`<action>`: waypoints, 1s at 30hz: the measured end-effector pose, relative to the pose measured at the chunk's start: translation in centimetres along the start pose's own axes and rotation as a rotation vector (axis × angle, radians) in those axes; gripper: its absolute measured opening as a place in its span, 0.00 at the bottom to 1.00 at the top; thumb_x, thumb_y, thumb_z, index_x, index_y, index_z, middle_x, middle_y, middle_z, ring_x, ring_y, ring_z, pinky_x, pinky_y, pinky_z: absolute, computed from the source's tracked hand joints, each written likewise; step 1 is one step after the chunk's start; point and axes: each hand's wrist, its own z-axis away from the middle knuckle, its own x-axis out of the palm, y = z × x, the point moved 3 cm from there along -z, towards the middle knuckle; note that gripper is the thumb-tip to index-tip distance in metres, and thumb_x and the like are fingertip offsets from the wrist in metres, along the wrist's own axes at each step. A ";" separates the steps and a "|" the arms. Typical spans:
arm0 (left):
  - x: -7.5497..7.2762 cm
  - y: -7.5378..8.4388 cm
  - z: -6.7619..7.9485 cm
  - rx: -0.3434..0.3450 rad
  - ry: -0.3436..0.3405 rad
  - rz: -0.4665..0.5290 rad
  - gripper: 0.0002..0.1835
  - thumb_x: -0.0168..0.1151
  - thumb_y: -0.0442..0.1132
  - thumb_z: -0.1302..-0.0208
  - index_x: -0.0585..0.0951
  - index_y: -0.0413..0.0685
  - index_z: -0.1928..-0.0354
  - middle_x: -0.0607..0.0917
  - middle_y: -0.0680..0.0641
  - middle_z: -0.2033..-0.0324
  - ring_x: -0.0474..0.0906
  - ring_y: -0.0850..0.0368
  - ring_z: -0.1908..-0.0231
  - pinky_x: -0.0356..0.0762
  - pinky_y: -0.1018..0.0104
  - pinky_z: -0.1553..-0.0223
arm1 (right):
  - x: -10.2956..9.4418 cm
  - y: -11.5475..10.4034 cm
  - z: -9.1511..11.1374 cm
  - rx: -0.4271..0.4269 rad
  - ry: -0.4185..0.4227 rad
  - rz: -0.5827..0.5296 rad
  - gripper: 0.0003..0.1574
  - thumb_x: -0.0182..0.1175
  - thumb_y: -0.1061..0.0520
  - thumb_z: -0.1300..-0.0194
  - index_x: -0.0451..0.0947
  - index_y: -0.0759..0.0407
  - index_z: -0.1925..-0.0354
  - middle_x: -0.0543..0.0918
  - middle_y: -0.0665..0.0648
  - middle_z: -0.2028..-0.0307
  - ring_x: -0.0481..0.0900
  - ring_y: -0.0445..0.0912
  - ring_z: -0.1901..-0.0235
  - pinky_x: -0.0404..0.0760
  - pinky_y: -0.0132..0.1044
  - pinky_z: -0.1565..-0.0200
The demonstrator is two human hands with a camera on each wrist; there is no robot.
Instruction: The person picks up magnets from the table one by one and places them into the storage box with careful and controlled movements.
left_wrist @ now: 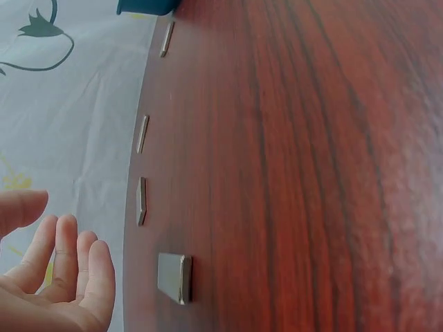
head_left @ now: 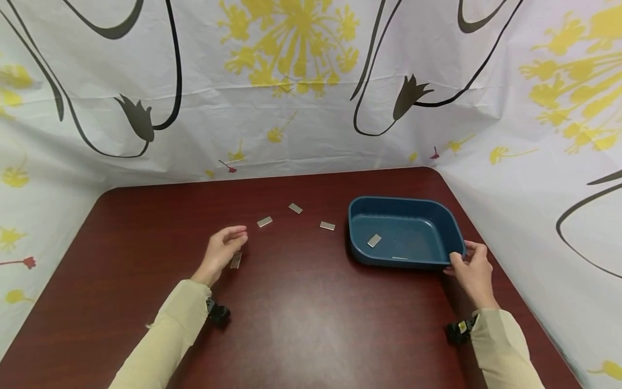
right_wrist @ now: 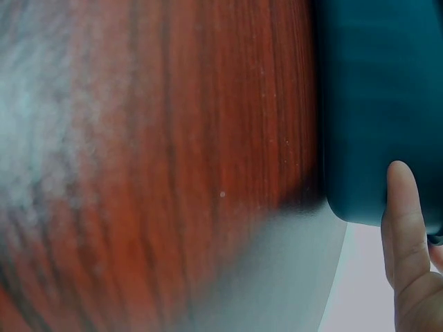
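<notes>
Left hand (head_left: 222,251) here, thumb parted from loosely bent fingers, nothing in its grasp, just beside a small metal plate (head_left: 235,261) on the table (head_left: 311,302); right hand (head_left: 472,273) pinches the near corner of the blue tray (head_left: 420,235), thumb over the rim! Three loose plates (head_left: 264,221) lie beyond the left hand, toward the right; another plate (head_left: 374,240) sits in the tray, left of the right hand. Watch those thin plates: lying so flat, one could skid under a fingertip instead of lifting, and a tug from that right-hand pinch could tip the tray
</notes>
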 end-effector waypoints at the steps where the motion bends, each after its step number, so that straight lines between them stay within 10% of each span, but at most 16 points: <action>1: -0.1 -0.1 0.0 -0.005 0.002 -0.007 0.21 0.55 0.40 0.39 0.71 0.38 0.46 0.74 0.37 0.51 0.72 0.52 0.55 0.71 0.58 0.56 | 0.0 0.0 0.0 -0.002 -0.002 0.000 0.29 0.41 0.60 0.39 0.49 0.70 0.42 0.64 0.69 0.57 0.77 0.34 0.82 0.77 0.30 0.78; 9: -1.1 -0.2 1.0 -0.033 0.016 -0.058 0.22 0.56 0.40 0.40 0.71 0.35 0.46 0.75 0.37 0.52 0.74 0.62 0.59 0.72 0.65 0.59 | 0.0 0.0 0.0 -0.001 0.000 0.009 0.29 0.41 0.60 0.39 0.49 0.70 0.42 0.65 0.69 0.57 0.76 0.33 0.82 0.77 0.30 0.78; 30: -2.0 -1.3 1.8 -0.079 -0.010 -0.214 0.18 0.54 0.34 0.40 0.72 0.33 0.48 0.76 0.36 0.56 0.75 0.50 0.58 0.74 0.66 0.62 | 0.0 -0.3 0.0 0.000 -0.005 0.006 0.29 0.41 0.61 0.39 0.48 0.71 0.42 0.63 0.68 0.57 0.77 0.34 0.82 0.77 0.29 0.78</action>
